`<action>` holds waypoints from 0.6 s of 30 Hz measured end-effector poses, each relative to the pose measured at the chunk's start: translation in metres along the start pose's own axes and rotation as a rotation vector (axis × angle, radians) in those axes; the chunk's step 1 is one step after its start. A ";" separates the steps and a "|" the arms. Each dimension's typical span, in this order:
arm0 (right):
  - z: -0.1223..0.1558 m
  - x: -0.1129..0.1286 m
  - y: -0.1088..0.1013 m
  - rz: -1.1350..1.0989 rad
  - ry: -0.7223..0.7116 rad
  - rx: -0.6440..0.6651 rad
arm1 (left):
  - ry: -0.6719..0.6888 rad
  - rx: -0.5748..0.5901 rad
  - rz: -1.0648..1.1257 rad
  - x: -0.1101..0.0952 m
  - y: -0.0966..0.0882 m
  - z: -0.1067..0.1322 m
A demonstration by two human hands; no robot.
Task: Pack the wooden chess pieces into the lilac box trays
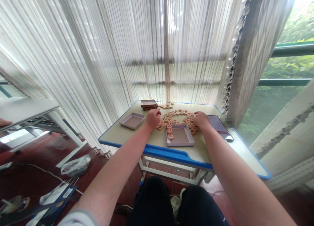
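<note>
Head view: cream tabletop [117,134] is running btwn L tray [132,121] & blue front edge [165,152]. L hand [153,118], curled, is flanking loose round pcs [178,113] on L, R hand [201,120] on R; can't tell if either's holding any. 3 red-marked pcs [170,136] are lining front tray's [183,138] L wall; 1 tablet [219,125] is lying by R wrist.

Sheer curtains [117,33], reddish floor [99,160]

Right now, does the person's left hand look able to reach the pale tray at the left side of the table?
Probably yes: the left hand is just right of the pale tray, and I see nothing standing between them.
</note>
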State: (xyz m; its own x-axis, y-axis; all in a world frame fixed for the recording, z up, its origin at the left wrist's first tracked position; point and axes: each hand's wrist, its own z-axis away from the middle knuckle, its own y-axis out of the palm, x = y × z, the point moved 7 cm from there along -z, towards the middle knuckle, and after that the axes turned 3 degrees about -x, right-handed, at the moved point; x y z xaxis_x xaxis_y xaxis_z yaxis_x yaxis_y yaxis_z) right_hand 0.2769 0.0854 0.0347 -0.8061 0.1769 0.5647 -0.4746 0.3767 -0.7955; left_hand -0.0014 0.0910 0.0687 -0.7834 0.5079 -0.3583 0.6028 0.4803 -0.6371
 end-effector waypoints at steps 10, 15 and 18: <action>-0.002 0.004 0.004 0.047 -0.041 0.006 | 0.009 -0.120 0.070 0.001 -0.009 0.001; 0.001 0.023 0.008 0.105 -0.249 -0.026 | 0.030 -0.127 0.076 -0.001 -0.009 0.001; 0.001 0.027 0.005 0.161 -0.300 -0.138 | 0.027 -0.141 0.088 0.000 -0.010 0.001</action>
State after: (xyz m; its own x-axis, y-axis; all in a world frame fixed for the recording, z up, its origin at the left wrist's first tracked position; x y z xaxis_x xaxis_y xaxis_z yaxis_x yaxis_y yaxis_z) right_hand 0.2527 0.0913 0.0455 -0.9442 -0.0233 0.3285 -0.2975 0.4882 -0.8204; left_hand -0.0073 0.0855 0.0740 -0.7237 0.5701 -0.3889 0.6854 0.5283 -0.5011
